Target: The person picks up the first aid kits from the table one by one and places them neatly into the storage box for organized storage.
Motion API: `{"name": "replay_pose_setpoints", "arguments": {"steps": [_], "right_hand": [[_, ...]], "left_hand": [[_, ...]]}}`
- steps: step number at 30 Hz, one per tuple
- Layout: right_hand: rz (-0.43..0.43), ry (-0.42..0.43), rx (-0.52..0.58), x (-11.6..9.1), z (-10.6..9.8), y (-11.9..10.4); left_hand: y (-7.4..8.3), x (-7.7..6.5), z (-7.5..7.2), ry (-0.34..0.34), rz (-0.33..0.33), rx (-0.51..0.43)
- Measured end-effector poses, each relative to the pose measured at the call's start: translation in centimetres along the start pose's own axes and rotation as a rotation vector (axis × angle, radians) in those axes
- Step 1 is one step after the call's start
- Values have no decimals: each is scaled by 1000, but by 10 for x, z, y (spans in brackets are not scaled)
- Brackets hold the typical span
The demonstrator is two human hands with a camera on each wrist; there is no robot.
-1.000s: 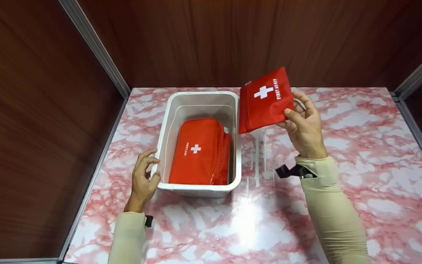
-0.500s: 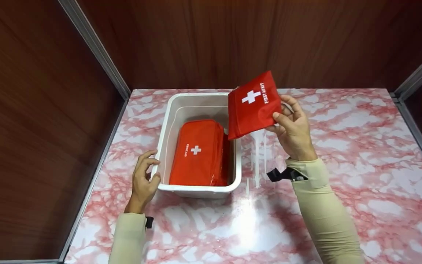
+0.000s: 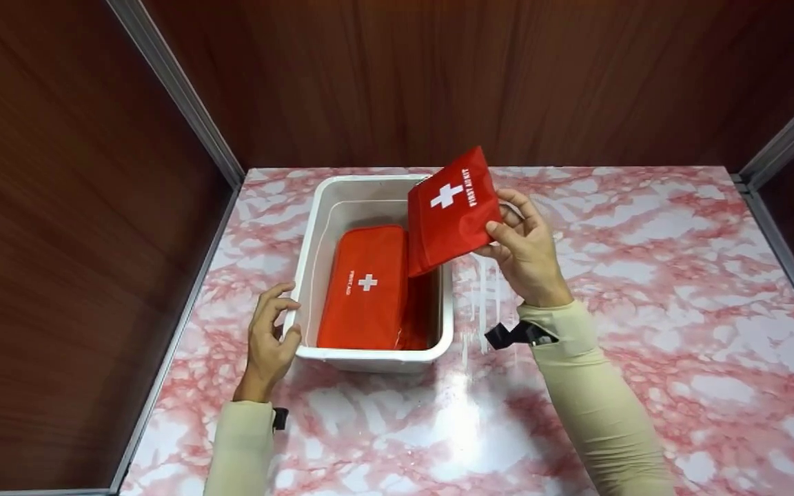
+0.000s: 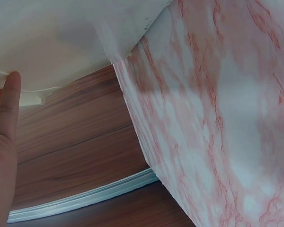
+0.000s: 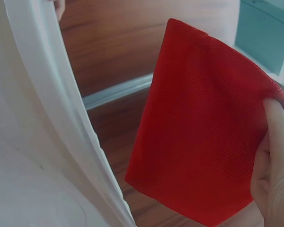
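Observation:
A white plastic bin (image 3: 444, 331) stands on the table. Inside lies a red first aid bag (image 3: 362, 303) with a white cross and lettering, its right part covered by the pouch and shadow. My left hand (image 3: 269, 344) grips the bin's left rim, its fingertips bent over the edge; a digit presses the outer wall in the left wrist view. My right hand (image 3: 528, 255) pinches a flat red first aid pouch (image 3: 449, 231) by its right edge, thumb on the printed face. The pouch is tilted and overlaps the bin's right rim; the right wrist view shows its mesh-textured side (image 5: 203, 127).
The table (image 3: 645, 275) has a red-and-white marbled top. Brown wood-look panels (image 3: 397, 83) with metal edge strips (image 3: 183, 89) enclose it at the back and sides. Pale scuff streaks (image 3: 483, 310) mark the tabletop right of the bin.
My right hand has carried the red pouch leftward and slightly down, from beside the bin to over its right side. The left hand and the bin have stayed in place.

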State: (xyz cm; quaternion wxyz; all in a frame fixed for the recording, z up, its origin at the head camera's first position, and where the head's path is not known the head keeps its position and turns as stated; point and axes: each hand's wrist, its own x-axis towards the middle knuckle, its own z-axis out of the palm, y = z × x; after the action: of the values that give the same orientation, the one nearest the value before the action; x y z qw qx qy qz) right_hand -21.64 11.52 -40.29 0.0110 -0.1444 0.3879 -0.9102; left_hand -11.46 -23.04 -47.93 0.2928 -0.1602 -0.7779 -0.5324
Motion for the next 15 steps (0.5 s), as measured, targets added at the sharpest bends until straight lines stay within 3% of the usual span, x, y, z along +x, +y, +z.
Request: {"name": "replay_pose_setpoints", "arguments": {"steps": [15], "right_hand": [[78, -28, -28, -2, 10, 24]], "left_hand": [[2, 0, 0, -8, -23, -28]]}}
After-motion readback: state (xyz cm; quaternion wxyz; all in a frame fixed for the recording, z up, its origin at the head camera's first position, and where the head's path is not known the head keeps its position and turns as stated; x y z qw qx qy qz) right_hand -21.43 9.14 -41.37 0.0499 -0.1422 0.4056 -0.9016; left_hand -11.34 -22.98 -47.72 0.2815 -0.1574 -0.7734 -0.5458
